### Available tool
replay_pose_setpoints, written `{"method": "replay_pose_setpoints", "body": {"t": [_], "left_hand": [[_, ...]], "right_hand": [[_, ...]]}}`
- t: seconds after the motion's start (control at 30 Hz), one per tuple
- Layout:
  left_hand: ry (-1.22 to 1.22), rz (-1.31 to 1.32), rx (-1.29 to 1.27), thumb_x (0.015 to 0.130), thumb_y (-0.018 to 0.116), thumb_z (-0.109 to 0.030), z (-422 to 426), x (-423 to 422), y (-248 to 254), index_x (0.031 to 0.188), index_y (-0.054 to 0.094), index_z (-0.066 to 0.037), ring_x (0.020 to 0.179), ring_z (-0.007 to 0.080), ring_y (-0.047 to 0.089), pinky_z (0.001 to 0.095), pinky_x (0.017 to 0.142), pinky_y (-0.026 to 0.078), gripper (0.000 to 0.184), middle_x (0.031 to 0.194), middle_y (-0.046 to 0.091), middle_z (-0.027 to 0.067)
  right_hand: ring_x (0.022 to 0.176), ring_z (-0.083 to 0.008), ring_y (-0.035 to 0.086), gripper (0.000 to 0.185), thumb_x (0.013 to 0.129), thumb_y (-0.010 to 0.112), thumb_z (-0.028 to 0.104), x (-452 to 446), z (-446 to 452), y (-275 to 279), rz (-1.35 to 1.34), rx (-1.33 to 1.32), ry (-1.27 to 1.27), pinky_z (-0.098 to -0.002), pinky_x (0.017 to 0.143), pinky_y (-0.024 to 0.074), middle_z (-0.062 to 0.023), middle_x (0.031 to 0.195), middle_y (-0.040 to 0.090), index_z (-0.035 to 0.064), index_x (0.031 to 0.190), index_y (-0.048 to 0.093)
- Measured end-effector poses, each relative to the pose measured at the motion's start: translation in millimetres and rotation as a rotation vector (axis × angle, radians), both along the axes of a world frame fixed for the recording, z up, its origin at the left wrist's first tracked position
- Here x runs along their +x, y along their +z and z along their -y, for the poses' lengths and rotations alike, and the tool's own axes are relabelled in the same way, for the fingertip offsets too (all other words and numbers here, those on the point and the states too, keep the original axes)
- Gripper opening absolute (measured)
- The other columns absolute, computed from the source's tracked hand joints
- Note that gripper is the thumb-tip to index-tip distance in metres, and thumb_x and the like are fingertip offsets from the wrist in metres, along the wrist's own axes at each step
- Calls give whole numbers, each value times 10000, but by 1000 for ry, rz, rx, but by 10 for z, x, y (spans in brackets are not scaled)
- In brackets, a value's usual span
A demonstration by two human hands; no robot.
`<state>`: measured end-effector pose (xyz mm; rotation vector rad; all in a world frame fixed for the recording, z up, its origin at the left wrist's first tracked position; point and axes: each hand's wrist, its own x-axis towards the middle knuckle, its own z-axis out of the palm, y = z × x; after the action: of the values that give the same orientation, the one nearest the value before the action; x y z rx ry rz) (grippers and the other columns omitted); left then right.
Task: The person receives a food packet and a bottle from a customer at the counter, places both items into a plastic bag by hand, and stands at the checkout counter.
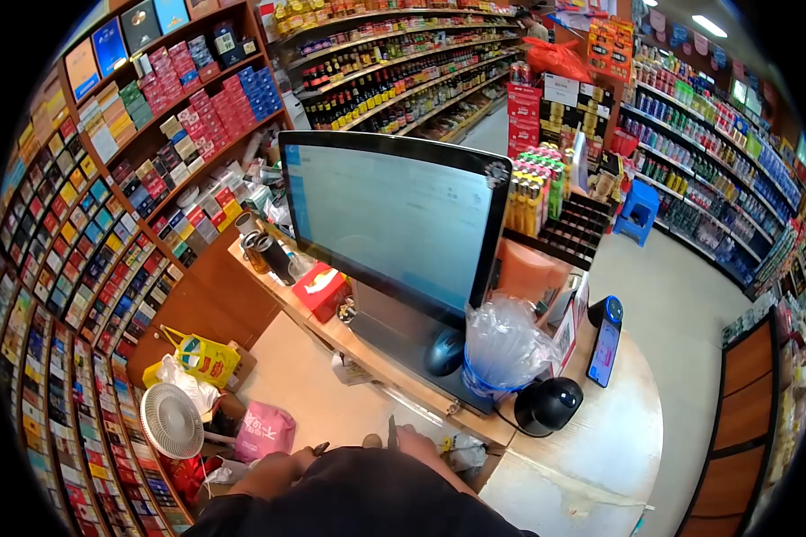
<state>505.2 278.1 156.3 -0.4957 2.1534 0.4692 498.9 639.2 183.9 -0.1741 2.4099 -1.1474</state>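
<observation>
Head view: our left hand and right hand sit near the counter, we cannot tell their grips; the thin grey thing beside the right looks light, stiff, best pinched low.

On the pale wooden table, the red rectangular box sits before the left half of the wide black-framed monitor, the clear plastic bags before its right corner. Right of these sits the rounded black device; behind it, toward the right edge, the slim blue-screened device.
</observation>
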Motion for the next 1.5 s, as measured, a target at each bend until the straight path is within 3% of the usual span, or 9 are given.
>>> {"method": "replay_pose_setpoints", "body": {"t": [0.1,0.13,0.43,0.83,1.03,1.17,1.27,1.4,1.5], "left_hand": [[-302,-67,-33,651,768,-723,612,-147,-809,1349,589,71,1285,374,601,429,1031,484,1073,1350,622,297],[-289,11,-49,686,773,-679,336,-183,-312,1395,541,72,1284,378,600,430,1032,484,1059,1356,619,295],[-297,22,-55,734,794,-567,66,-292,-199,1483,431,76,1392,383,508,446,1098,448,1052,1482,512,296],[-237,-33,37,796,709,-562,56,-375,-391,1331,579,30,1266,396,597,442,1042,483,808,1350,609,285],[-242,-53,73,796,695,-561,-88,-447,-439,1269,618,18,1226,397,616,444,1022,490,752,1305,629,285],[-239,-59,94,797,686,-561,-105,-433,-615,1228,644,10,1200,398,629,445,1010,495,717,1276,643,286],[-244,-64,112,797,679,-561,-93,-442,-797,1197,664,5,1180,399,639,446,1000,499,693,1253,653,286],[-252,-77,161,798,670,-561,18,-419,-1130,1156,690,-3,1153,399,651,447,987,504,663,1224,667,287],[-238,-91,196,798,663,-561,104,-346,-1320,1125,710,-9,1133,400,661,448,978,508,643,1202,677,287]], "right_hand": [[966,-386,687,272,993,498,278,55,46,-17,-200,78,2,-520,828,545,-188,1105,603,77,1154,587],[888,-366,718,229,997,484,228,100,52,-40,-293,93,2,-528,771,565,-169,1059,615,84,1138,593],[1014,-378,682,413,957,568,425,89,-87,253,-254,170,81,-523,853,523,-185,1115,615,60,1148,597],[895,-332,704,226,932,569,242,115,-217,137,-390,231,-31,-523,755,540,-144,1041,609,58,1054,621],[976,-405,699,532,917,670,468,51,-373,329,-277,132,-22,-548,854,553,-211,1119,609,18,1176,557],[1173,-442,618,847,891,683,531,-95,-418,225,-152,173,40,-539,924,534,-268,1324,548,14,1490,382],[1225,-439,585,832,879,716,486,-38,-532,590,-62,115,13,-513,965,521,-263,1355,534,18,1496,411],[1168,-402,643,818,810,786,498,-39,-461,253,-162,44,-22,-517,960,528,-190,1392,533,164,1492,482],[1205,-404,622,813,787,808,495,-43,-404,222,-144,103,-16,-504,982,520,-187,1393,537,156,1465,511]]}}
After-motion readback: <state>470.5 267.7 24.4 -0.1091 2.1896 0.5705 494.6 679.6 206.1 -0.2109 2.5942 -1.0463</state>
